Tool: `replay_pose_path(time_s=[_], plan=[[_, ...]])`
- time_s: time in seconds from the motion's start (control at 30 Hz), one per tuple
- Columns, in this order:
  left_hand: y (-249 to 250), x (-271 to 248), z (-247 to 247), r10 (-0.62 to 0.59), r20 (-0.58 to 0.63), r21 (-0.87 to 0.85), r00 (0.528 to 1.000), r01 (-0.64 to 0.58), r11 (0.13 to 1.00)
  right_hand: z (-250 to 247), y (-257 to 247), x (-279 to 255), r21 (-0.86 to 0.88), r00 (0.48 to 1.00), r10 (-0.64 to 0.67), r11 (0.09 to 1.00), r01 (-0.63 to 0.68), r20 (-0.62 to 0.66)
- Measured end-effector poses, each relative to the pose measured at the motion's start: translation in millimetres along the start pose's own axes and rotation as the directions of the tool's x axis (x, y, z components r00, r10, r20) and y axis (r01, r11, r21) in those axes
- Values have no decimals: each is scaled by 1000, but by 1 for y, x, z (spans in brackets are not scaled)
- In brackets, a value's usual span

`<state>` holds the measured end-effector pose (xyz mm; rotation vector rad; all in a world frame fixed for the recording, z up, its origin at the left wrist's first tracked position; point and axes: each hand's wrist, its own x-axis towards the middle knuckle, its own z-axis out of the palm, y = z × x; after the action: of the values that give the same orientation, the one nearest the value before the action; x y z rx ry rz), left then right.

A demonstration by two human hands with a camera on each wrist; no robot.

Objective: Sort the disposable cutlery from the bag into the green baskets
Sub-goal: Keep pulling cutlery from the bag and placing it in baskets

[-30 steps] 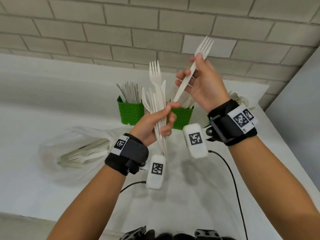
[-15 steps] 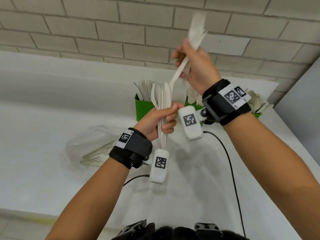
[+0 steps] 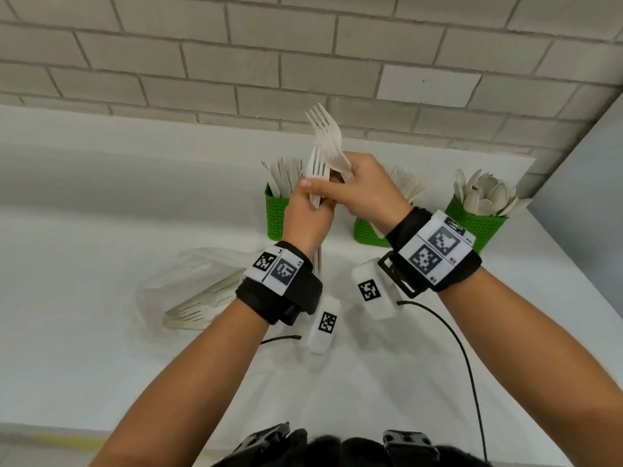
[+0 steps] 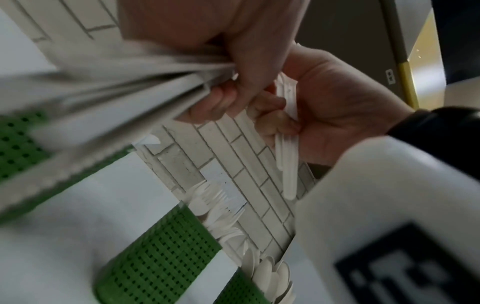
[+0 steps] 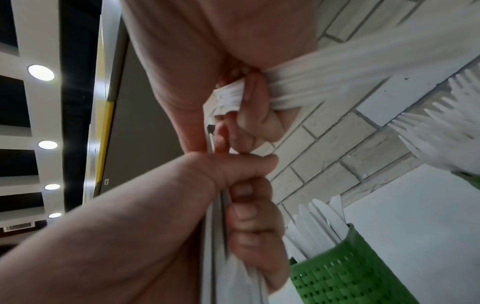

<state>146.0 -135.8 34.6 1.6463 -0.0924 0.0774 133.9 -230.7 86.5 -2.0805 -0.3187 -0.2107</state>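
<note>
White forks [image 3: 324, 143] (both hands [image 3: 305, 214] gripping)

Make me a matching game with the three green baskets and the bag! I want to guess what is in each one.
Things:
1. left basket
2. middle basket
3. right basket
4. plastic bag

What goes with it:
A. spoons standing up in it
B. lying flat on the table with forks still inside
C. knives standing up in it
D. forks standing up in it, partly hidden behind the right hand

Pairs: 1-C, 2-D, 3-A, 4-B
</note>
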Motion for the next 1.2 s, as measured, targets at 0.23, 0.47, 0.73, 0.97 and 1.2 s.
replay_pose_path(time_s=[0.23,0.47,0.73,0.97,1.2], plan=[[4,-9,-5,-112,393,-405,913,282,870,-11,-6,18,203,980,73,979,-35,-185],[10,2,-13,-137,532,-656,835,509,557,-50,-7,34,643,890,171,749,162,-423],[-2,17,-11,-255,415,-802,873,484,352,-48,24,-1,333,997,31,943,-4,-75],[-3,17,-9,-244,306,-600,920,386,701,-58,51,2,667,927,364,714,-214,-93],[7,1,38,-104,373,-92,922,149,985,-56,55,16,910,887,456,393,-133,-67]])
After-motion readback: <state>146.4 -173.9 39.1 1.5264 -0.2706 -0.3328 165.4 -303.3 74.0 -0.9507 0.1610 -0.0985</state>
